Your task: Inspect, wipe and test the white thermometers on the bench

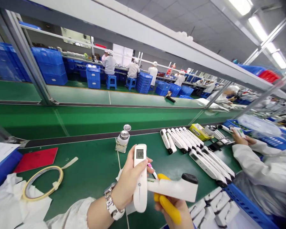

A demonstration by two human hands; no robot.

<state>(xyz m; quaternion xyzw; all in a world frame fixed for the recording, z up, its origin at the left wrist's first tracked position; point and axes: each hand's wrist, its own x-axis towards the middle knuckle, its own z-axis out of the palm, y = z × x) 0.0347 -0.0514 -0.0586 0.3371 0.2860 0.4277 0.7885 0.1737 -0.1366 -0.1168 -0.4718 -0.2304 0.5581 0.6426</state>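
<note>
Green matting covers the desk [85, 165], which has a dark strip along its far edge. The left hand [127, 181] grips a white thermometer [140, 187] above the desk, its lit display at the far end and its long axis running away from the wearer. The right hand [173, 211] holds a second thermometer [173, 189] crosswise, black-capped head pointing right, together with a yellow handle [170, 208]. Green surface shows between the left hand and a tape roll [60, 176], which lies near a red sheet [37, 159]. A metal-capped bottle [122, 141] stands near the far edge. Rightward, more thermometers [181, 138] lie in slanted rows; at lower right, a blue crate [250, 203] contains white devices [213, 206], beside a co-worker's sleeve [259, 165].
</note>
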